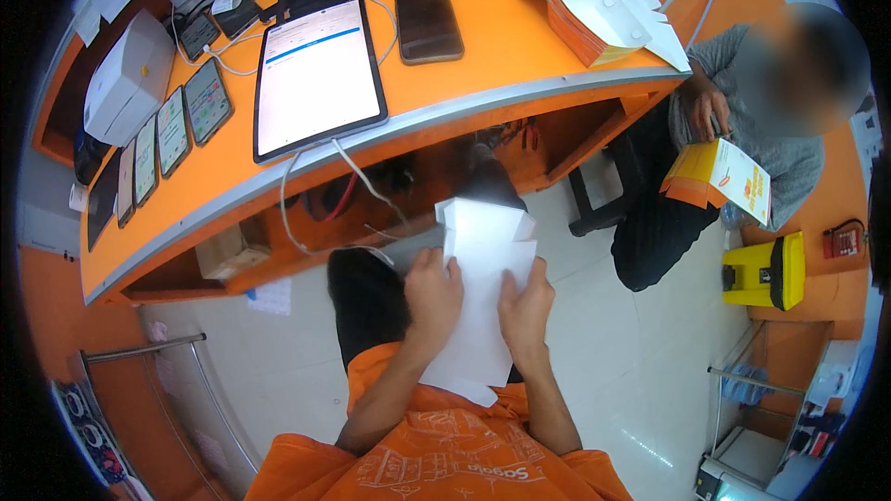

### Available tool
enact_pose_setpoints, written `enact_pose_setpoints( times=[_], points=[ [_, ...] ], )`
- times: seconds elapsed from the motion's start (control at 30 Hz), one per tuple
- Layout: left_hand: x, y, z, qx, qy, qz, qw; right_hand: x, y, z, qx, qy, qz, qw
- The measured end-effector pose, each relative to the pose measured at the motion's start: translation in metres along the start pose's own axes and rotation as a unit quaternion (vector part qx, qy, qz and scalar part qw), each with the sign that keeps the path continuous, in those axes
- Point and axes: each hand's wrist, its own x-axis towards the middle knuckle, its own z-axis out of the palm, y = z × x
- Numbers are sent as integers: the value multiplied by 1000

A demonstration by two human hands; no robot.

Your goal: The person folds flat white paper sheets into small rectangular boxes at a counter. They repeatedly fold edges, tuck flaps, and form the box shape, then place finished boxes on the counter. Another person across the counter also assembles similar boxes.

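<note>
A white cardboard box blank [480, 292], partly folded with small flaps at its far end, is held over my lap. My left hand [433, 295] grips its left edge, thumb on the white face. Along the right edge my right hand [526, 304] is closed in the same way, thumb on top and fingers curled behind. The blank's underside and my fingertips are hidden. Beyond it, on the orange desk [501, 32], lie a tablet [320, 79] with a lit screen and a dark phone [429, 26].
Several phones [173, 130] and a white box-shaped device [130, 79] stand on the desk's left. Flat cartons [594, 23] are stacked at its right end. A seated person [780, 74] at right holds a yellow-and-white carton [719, 181]. Cables [297, 213] hang off the desk edge. A yellow bin [766, 272] stands right.
</note>
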Motion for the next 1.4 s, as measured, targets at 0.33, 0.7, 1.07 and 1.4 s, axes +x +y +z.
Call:
enact_pose_setpoints(
  times=[0.33, 0.7, 1.07, 1.4],
  points=[
    [-16, 27, 30, 201, -89, 125, 967, -9, 16, 8, 26, 12, -20, 999],
    [26, -37, -30, -378, -292, -200, 856, 31, 48, -27, 201, -128, 128, 963],
    [0, -17, -24, -248, -224, -156, 929, 26, 24, -27, -17, -17, 37, 999],
    [-27, -9, -17, -283, -146, -71, 945, -8, 6, 27, -279, -28, -96, 955]
  ],
)
